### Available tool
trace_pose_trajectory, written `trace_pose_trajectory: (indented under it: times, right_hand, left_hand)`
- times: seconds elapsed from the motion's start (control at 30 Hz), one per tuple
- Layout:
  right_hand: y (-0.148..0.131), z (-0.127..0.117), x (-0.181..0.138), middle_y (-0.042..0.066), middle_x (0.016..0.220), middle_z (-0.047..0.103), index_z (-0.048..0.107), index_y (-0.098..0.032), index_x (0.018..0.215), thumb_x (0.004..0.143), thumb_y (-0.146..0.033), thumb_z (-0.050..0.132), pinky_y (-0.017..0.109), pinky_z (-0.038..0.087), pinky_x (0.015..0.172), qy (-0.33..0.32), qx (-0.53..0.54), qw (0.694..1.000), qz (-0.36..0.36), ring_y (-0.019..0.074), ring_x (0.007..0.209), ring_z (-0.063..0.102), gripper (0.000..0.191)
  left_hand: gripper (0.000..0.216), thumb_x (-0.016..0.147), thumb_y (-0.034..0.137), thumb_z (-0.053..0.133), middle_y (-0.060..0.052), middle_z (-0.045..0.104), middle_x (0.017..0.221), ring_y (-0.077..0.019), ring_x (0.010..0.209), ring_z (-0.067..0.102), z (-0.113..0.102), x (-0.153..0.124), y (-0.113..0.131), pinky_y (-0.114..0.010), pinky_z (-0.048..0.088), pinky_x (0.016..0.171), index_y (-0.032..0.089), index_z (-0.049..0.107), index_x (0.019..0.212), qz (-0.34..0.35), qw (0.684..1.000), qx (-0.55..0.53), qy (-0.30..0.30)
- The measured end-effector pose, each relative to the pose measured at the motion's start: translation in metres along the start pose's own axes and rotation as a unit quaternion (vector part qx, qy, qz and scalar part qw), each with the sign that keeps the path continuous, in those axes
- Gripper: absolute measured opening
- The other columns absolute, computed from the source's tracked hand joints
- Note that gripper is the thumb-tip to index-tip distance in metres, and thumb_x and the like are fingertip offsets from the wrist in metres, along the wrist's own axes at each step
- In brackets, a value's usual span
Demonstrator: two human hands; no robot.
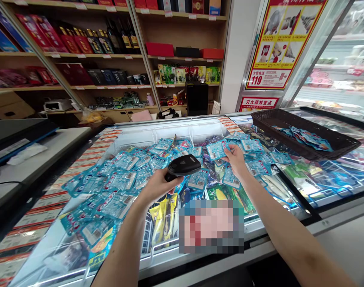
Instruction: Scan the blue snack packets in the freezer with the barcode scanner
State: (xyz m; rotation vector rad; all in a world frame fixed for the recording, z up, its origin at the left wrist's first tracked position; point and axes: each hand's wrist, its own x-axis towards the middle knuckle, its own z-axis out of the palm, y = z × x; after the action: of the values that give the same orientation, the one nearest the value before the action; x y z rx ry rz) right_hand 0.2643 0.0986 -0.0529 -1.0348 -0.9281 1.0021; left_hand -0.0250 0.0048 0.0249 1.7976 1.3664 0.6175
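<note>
My left hand (pixel 159 185) is closed round the handle of a black barcode scanner (pixel 183 165), whose head points right and away from me. In my right hand (pixel 236 158) a blue snack packet (pixel 217 150) is pinched at its right edge, raised a little over the others, its printed back facing me. Many similar blue packets (pixel 122 181) lie spread over the glass top of a chest freezer (pixel 166 127), to the left of the scanner and around my right hand. Some show white labels with barcodes.
A dark brown basket (pixel 343 149) with several blue packets (pixel 310 137) stands at the right on the freezer. Wrapped ice creams (pixel 164 219) show beneath the glass. At the left is a counter (pixel 5 191); shelves (pixel 182 36) of boxes and bottles stand behind. A blurred patch covers the front middle.
</note>
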Motion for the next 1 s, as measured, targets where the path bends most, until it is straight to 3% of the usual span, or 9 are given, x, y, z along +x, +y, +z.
trace_pose_trajectory:
  times: [1.0]
  right_hand:
    - [-0.0021, 0.0078, -0.0073, -0.001, 0.079, 0.062, 0.047, -0.022, 0.091, 0.064, -0.042, 0.071, 0.036, 0.059, 0.064, -0.039, -0.001, 0.999, 0.019, 0.0172, 0.075, 0.064, 0.042]
  left_hand:
    - [0.035, 0.075, 0.049, 0.058, -0.002, 0.06, 0.051, -0.0135, 0.046, 0.055, 0.0009, 0.0009, -0.0013, -0.022, 0.039, 0.047, 0.014, 0.061, 0.076, -0.002, 1.0, 0.009, 0.007]
